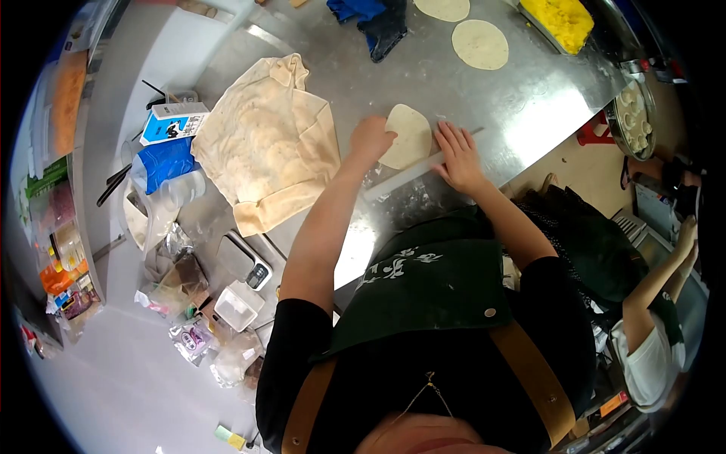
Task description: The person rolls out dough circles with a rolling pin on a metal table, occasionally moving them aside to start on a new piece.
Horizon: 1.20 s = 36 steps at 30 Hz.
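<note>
A flat, roundish piece of rolled dough (409, 136) lies on the steel table in front of me. My left hand (370, 139) has its fingers closed at the left edge of this dough. Across the dough's lower right side lies a pale rolling pin (401, 178), slanting up to the right. My right hand (458, 157) rests flat over the pin's right part, fingers stretched out beside the dough. A beige cloth (268, 140) is spread to the left of my left forearm.
Two rolled dough rounds (480, 45) lie at the back near a tray of yellow filling (561, 23). Blue-and-black cloth (370, 23) sits at the back. A milk carton (174, 123), a scale (246, 259) and bags stand left. Another person's arm (656, 284) shows at right.
</note>
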### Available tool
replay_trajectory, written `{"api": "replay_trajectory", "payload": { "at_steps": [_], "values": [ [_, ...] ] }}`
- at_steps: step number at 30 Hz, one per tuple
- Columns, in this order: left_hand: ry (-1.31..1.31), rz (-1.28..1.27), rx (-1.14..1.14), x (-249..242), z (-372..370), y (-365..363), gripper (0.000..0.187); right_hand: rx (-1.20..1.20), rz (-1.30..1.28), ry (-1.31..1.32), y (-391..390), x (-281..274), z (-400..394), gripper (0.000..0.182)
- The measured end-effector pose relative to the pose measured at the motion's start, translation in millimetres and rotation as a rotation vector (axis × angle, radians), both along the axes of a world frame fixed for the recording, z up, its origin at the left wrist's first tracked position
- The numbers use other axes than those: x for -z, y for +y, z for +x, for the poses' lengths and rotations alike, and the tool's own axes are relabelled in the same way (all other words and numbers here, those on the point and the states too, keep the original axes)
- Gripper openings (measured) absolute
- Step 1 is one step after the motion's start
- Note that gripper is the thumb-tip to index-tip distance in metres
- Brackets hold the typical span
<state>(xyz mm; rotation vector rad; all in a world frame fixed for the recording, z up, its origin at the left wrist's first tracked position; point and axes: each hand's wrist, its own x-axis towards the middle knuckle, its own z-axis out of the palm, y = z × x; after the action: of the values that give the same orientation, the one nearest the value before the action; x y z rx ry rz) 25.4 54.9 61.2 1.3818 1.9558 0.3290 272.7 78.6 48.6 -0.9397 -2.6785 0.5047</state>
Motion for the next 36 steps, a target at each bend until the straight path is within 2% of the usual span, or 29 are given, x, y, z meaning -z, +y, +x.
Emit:
{"api": "replay_trajectory", "payload": {
  "at_steps": [2,5,8,11,17,19,22,25,26,29,32,36],
  "values": [
    [0.124,0.095,0.016,-12.4,17.6,-10.7,0.033,-0.074,-0.023,0.001,-5.2,-1.8,20.1,0.054],
    [0.002,0.044,0.007,-53.2,33.0,-15.6,0.034,-0.157,-0.019,-0.052,-4.0,0.5,40.9,0.045],
    [-0.309,0.083,-0.306,-26.7,18.2,-25.8,0.031,-0.184,-0.035,-0.036,4.8,-5.9,45.3,0.041],
    [-0.225,0.057,-0.189,16.9,-9.2,-37.5,0.03,-0.228,-0.027,-0.041,13.1,-19.5,40.1,0.041],
    [-0.249,0.067,-0.141,33.4,-22.0,-47.6,0.029,-0.316,-0.019,-0.031,35.1,-28.7,-1.2,0.038],
    [-0.352,0.077,-0.209,35.3,-21.9,-49.7,0.03,-0.358,-0.031,-0.055,42.3,-27.3,-14.5,0.038],
    [-0.471,0.042,-0.321,33.4,-21.2,-50.3,0.029,-0.166,0.014,-0.134,42.2,-12.6,-39.6,0.039],
    [-0.599,0.008,-0.459,22.8,-18.8,-44.6,0.027,0.109,0.148,-0.042,32.9,9.3,-55.7,0.049],
    [-0.644,0.0,-0.508,19.1,-19.2,-43.4,0.027,0.125,0.156,-0.064,26.6,14.6,-52.7,0.05],
    [-0.691,0.002,-0.493,25.5,-28.5,-34.2,0.024,0.162,0.159,-0.14,27.4,16.3,-47.3,0.053],
    [-0.74,-0.119,-0.471,19.1,-32.6,-20.7,0.028,0.187,0.103,-0.163,42.2,4.8,-77.1,0.053],
    [-0.489,-0.162,-0.171,32.5,-44.2,-8.9,0.034,0.168,0.145,-0.01,48.7,9.1,-80.7,0.055]
  ]
}}
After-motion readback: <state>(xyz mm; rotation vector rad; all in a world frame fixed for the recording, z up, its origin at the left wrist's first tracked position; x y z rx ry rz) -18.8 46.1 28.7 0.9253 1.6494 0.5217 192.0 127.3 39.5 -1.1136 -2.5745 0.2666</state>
